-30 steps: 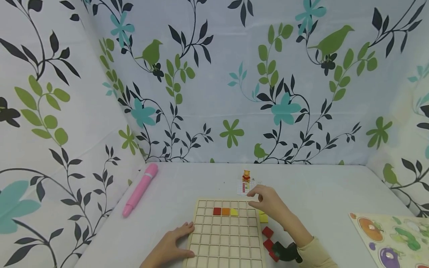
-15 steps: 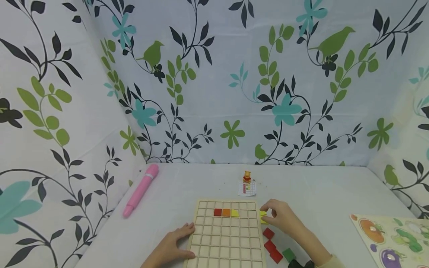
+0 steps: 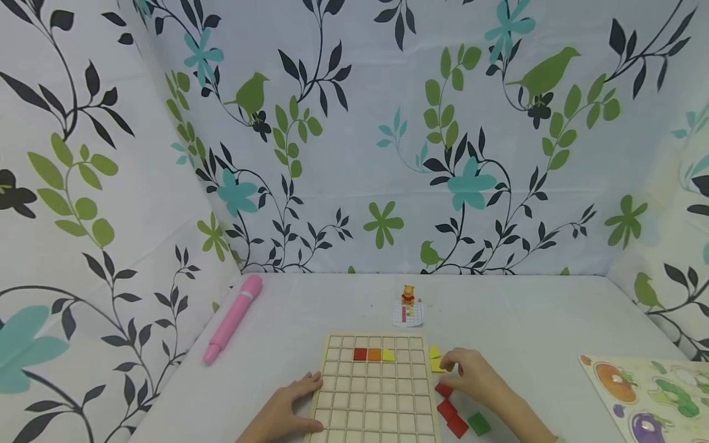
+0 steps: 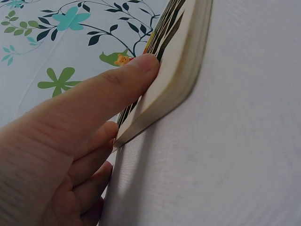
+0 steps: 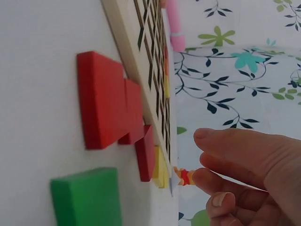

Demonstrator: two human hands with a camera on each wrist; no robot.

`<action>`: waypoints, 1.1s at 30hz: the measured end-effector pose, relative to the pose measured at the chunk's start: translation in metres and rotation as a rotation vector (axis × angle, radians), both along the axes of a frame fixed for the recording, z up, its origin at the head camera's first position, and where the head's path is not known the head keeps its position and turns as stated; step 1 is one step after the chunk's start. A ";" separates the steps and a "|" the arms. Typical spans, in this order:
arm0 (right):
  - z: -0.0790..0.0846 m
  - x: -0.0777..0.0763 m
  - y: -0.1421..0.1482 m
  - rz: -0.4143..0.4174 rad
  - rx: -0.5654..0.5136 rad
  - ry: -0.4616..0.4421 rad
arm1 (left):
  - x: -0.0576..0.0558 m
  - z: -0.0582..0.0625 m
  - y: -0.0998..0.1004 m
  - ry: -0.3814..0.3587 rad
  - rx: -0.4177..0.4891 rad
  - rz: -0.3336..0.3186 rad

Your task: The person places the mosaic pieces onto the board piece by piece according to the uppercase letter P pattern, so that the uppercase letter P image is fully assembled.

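In the head view, my left hand [image 3: 285, 406] rests at the left edge of a wooden grid board [image 3: 365, 384], thumb and index finger spread along it. The left wrist view shows the thumb [image 4: 117, 82] on the board's rim. A red tile [image 3: 360, 354], an orange tile [image 3: 374, 354] and a yellow tile [image 3: 389, 355] sit side by side in an upper row. Right of the board, my right hand [image 3: 473, 374] hovers beside loose yellow tiles [image 3: 435, 363] and red tiles [image 3: 447, 409]. Its thumb and fingers are apart with nothing between them, as the right wrist view shows.
A green tile [image 3: 479, 423] lies near the red ones. Behind the board stand a small bear figure [image 3: 408, 294] and a card with a coloured grid [image 3: 408, 314]. A pink marker [image 3: 232, 320] lies at left, a vegetable picture board [image 3: 645, 391] at right.
My right hand has moved from over the board's upper right corner, rightward and toward me, to the loose tiles. The green tile has come into sight. My left hand stays at the board.
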State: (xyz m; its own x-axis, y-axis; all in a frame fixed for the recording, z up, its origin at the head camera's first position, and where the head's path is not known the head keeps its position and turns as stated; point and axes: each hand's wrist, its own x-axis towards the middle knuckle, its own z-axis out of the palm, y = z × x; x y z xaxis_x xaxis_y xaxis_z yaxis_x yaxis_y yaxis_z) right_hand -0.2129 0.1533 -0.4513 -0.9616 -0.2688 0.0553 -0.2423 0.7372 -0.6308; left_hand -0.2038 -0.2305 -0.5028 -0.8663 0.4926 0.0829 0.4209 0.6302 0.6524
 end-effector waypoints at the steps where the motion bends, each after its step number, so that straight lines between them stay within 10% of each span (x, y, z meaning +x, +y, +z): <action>1: -0.002 0.000 0.001 -0.002 0.004 -0.010 | 0.001 -0.001 0.000 -0.002 -0.001 0.001; 33: -0.016 0.001 0.000 -0.018 0.089 -0.091 | 0.000 -0.004 0.000 0.039 -0.004 -0.005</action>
